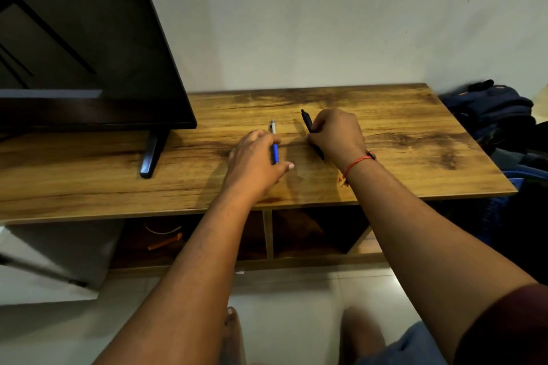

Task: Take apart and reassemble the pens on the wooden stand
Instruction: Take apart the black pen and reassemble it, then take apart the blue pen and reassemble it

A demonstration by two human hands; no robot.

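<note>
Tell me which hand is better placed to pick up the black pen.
Right. The right hand has its fingers curled round the black pen. The left hand is on the blue pen, farther from the black one.

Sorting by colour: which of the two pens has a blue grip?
The blue-and-white plastic pen at the left hand; the slim black pen in the right hand shows none.

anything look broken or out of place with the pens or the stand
Nothing stands out. The blue and white pen held in the left hand and the black pen gripped by the right hand both look whole, and no loose parts show on the wooden stand.
</note>
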